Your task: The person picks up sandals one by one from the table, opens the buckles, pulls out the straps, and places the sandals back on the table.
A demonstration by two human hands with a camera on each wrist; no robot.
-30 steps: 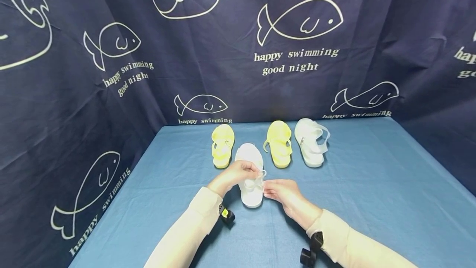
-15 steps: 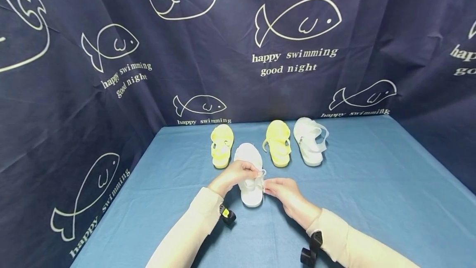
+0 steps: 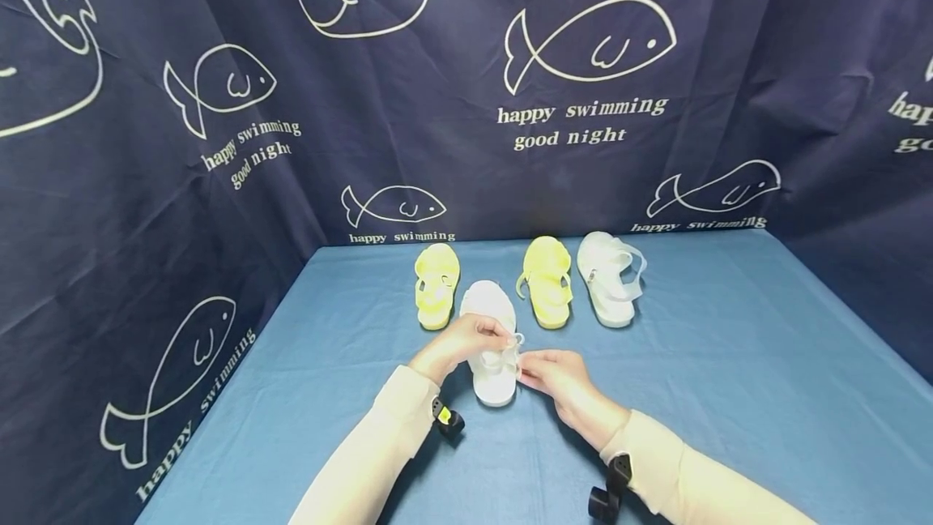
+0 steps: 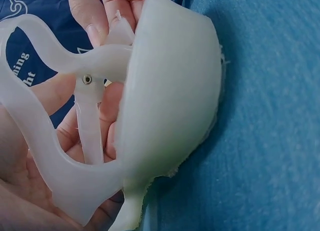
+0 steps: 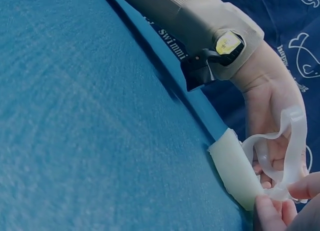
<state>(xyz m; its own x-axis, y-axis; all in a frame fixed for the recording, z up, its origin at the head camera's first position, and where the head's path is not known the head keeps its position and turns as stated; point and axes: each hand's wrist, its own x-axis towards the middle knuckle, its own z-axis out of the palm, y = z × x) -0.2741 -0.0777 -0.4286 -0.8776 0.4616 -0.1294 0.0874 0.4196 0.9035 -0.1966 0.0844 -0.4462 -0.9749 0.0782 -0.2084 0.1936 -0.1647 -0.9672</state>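
A white sandal [image 3: 494,389] lies sole-down in front of me, toe pointing away. My left hand [image 3: 466,339] reaches across it and pinches its straps near the right side. At the sandal's right edge my right hand [image 3: 561,379] pinches a strap end between thumb and fingers. In the left wrist view, the thick heel [image 4: 170,76] rests on the cloth. A translucent back strap [image 4: 37,116] loops out beside it, and a small metal snap [image 4: 87,79] shows where straps cross. The right wrist view shows both hands around the straps [image 5: 295,146].
Behind the sandal stand a yellow sandal [image 3: 436,290] on the left, another yellow sandal [image 3: 548,282] to the right, and a second white sandal [image 3: 608,290] beside that one. Blue cloth covers the table [image 3: 729,395]. A navy printed curtain [image 3: 466,104] rises at the back and sides.
My right fingers have drawn in a little at the sandal's edge. My left hand and the sandals stay in place.
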